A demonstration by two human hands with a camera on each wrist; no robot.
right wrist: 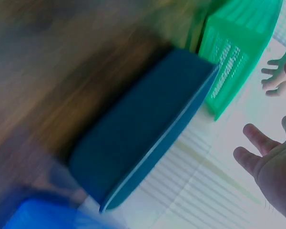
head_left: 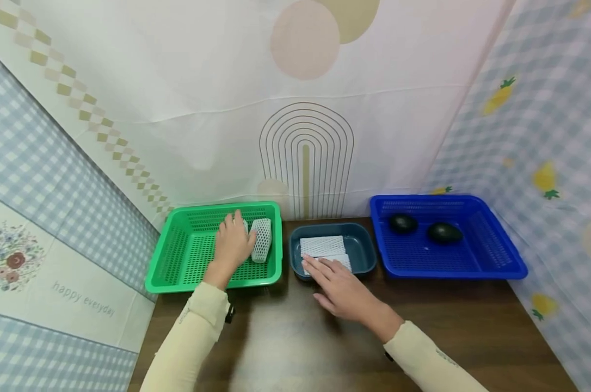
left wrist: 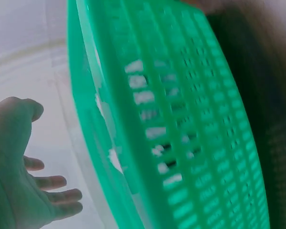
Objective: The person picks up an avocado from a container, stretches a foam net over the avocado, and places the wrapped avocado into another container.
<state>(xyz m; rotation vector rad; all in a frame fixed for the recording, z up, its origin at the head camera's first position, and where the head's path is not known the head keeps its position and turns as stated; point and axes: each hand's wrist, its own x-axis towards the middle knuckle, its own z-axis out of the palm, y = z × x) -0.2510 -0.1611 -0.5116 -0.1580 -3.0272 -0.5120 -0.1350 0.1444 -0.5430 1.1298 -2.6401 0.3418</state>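
Note:
My left hand is over the green basket, its fingers spread and slightly bent, holding nothing. In the left wrist view the same hand shows beside the basket's rim with nothing in its palm. A white foam net sleeve lies in the basket just right of the hand; a second white piece is mostly hidden behind the fingers. My right hand hovers at the front of the dark teal tray, fingers extended. Two white foam net sleeves lie in that tray, the rear one uncovered, the front one partly behind my fingers.
To the right stands a blue basket with two dark green, avocado-like fruits, one left of the other. All three containers sit on a brown wooden table, against a patterned cloth backdrop.

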